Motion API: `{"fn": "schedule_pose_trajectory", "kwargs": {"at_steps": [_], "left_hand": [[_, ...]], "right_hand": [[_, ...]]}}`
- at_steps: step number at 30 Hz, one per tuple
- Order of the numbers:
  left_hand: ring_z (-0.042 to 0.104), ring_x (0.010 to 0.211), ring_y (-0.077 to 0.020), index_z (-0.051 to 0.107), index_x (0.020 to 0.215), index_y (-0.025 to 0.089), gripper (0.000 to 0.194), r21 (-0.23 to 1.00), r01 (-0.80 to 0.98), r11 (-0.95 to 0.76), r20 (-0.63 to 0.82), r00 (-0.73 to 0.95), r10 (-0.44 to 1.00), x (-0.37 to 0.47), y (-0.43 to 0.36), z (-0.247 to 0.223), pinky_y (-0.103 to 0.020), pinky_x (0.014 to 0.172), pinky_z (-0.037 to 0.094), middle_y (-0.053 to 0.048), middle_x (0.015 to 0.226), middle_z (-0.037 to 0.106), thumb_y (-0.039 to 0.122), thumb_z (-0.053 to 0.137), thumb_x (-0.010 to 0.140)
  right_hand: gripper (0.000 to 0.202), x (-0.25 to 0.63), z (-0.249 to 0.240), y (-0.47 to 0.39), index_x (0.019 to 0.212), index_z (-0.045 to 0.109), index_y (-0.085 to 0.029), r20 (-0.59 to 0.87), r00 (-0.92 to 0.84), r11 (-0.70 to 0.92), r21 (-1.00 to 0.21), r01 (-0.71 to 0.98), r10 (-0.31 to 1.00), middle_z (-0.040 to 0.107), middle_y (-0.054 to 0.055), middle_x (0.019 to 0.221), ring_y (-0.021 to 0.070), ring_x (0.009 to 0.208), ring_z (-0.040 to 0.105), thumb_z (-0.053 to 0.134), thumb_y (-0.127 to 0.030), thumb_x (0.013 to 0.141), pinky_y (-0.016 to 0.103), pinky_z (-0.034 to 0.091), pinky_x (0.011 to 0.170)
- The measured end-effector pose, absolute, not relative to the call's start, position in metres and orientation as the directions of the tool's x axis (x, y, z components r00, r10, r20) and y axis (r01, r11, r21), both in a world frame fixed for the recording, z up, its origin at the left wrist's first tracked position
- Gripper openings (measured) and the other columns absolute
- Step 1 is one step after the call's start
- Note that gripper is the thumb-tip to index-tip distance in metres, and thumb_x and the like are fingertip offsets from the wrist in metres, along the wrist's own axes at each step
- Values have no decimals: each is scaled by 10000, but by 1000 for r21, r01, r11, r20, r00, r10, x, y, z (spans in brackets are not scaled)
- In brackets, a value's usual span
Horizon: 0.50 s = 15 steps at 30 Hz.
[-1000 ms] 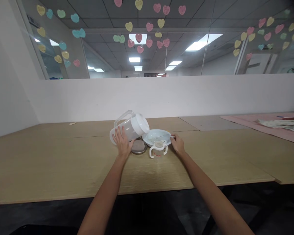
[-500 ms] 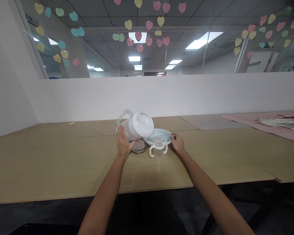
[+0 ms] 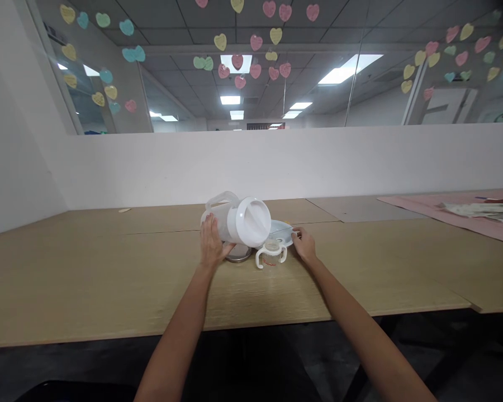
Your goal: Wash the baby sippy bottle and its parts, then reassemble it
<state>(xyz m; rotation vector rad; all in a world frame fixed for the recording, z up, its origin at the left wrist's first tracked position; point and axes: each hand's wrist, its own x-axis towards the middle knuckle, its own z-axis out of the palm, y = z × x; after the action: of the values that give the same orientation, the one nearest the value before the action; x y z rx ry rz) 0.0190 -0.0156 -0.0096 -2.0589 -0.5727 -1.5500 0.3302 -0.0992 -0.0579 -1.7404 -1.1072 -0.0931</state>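
Note:
A clear plastic pitcher point(image 3: 224, 219) with a white lid point(image 3: 255, 221) lies tipped over to the right, its handle up. My left hand point(image 3: 212, 243) is wrapped round its near side and base. Below it, partly covered, is a round metal-rimmed disc point(image 3: 238, 254). My right hand point(image 3: 304, 244) is closed at the right rim of a pale shallow plate point(image 3: 285, 234), fingers pinching the edge. A thin line, perhaps a slim utensil, crosses the plate. In front stands a small clear cup with two white handles point(image 3: 271, 254). The pitcher's lid hides the plate's left part.
The wooden table point(image 3: 109, 279) has its front edge close to me. A pink cloth point(image 3: 456, 209) with white fabric lies at the far right, beside a grey sheet point(image 3: 360, 208). A small flat piece point(image 3: 124, 210) lies at the back left, before a white wall point(image 3: 251, 164).
The pitcher has tipped further over, its lid lower and more to the right, covering more of the plate. My left hand has shifted slightly with it; my right hand has stayed put.

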Motion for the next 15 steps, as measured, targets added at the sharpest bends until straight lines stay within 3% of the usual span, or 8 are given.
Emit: {"fn": "schedule_pose_trajectory", "kwargs": {"at_steps": [7, 15], "left_hand": [[204, 1358, -372, 75, 1424, 105, 1013, -138, 581, -802, 969, 246, 11, 18, -12, -12, -543, 1057, 236, -277, 1421, 267, 632, 563, 710], [251, 1340, -380, 206, 1379, 87, 976, -37, 625, -780, 957, 248, 153, 20, -16, -10, -543, 1065, 221, -278, 1375, 344, 702, 516, 687]], "right_hand": [[378, 330, -58, -100, 1044, 614, -154, 521, 574, -70, -700, 711, 632, 645, 62, 819, 178, 732, 572, 414, -343, 784, 260, 391, 670], [384, 329, -56, -101, 1045, 613, -156, 508, 581, -81, -705, 705, 636, 642, 56, 798, 180, 731, 572, 410, -346, 780, 264, 396, 676]]}}
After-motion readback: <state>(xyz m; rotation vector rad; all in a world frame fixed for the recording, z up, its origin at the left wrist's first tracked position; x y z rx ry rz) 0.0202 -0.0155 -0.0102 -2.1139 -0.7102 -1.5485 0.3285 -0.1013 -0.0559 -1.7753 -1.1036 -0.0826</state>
